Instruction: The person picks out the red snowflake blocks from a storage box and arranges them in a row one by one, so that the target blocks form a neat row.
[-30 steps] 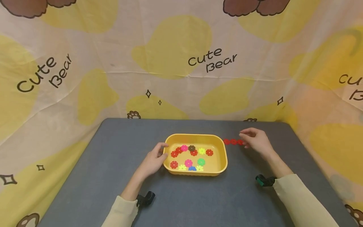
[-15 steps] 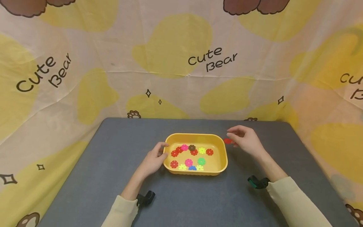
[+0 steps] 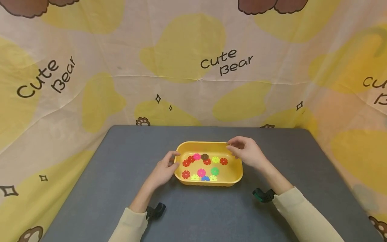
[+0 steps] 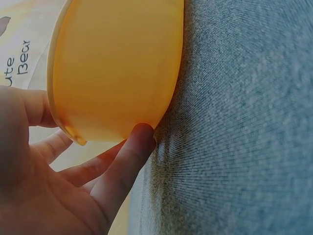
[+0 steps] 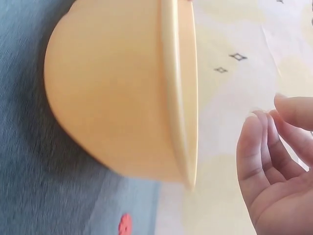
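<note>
A yellow plastic bin point(image 3: 208, 184) stands mid-table in the head view. Flat, notched flower-shaped plastic discs lie scattered in it, among them a red disc point(image 3: 223, 161), a pink disc point(image 3: 201, 172), a green disc point(image 3: 215, 171) and a brown disc point(image 3: 204, 156). My left hand point(image 3: 161, 172) grips the bin's left end, a digit over the rim and fingers against the outer wall. Over the right end hovers my right hand point(image 3: 246, 153), fingers loosely bent, nothing visible between them. Beside the bin, a red piece point(image 5: 125, 224) shows low in the right wrist view; the right hand hides it from the head view.
The grey table point(image 3: 130, 148) reaches back to a printed fabric backdrop point(image 3: 181, 50) that also closes off both sides. A dark wrist camera point(image 3: 156, 210) juts from the left wrist, and another camera point(image 3: 263, 195) from the right.
From beyond the row of linked red discs, my right hand has moved left along it to the bin's right end, covering the row. My left hand has stayed put.
</note>
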Demonstrator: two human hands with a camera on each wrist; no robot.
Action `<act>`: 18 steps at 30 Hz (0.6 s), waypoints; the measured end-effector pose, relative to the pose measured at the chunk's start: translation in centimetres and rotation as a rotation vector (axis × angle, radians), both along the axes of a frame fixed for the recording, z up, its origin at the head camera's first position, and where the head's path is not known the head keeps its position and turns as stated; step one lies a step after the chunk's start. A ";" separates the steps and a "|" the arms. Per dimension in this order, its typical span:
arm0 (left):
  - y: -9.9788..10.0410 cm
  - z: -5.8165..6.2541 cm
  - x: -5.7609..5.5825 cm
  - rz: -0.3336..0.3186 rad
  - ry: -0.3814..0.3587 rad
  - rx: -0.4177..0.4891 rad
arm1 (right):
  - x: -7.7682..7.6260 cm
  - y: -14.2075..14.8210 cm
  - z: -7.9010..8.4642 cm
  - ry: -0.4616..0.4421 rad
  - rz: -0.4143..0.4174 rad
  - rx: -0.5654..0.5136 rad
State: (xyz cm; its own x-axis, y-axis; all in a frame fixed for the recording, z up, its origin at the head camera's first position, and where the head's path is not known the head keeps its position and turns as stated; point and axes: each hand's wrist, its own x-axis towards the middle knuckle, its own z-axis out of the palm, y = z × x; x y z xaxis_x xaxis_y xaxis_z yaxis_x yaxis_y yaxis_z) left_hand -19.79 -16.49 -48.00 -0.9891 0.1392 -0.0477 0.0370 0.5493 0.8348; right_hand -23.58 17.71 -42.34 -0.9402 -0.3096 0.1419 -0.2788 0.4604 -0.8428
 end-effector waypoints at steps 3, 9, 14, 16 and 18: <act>-0.1 0.0 0.0 -0.003 0.005 0.001 | 0.1 -1.0 0.0 -0.015 0.030 -0.016; 0.1 0.0 0.0 -0.002 0.000 0.010 | 0.8 -2.8 0.2 0.014 0.078 0.020; 0.1 0.1 0.0 -0.003 -0.001 0.008 | 1.0 -4.3 -0.1 0.019 0.121 0.023; 0.1 0.1 0.0 -0.007 -0.001 0.007 | 1.0 -4.9 -0.3 0.022 0.137 0.022; 0.1 0.1 0.0 -0.007 -0.003 0.008 | 1.0 -5.6 -0.4 0.028 0.155 0.027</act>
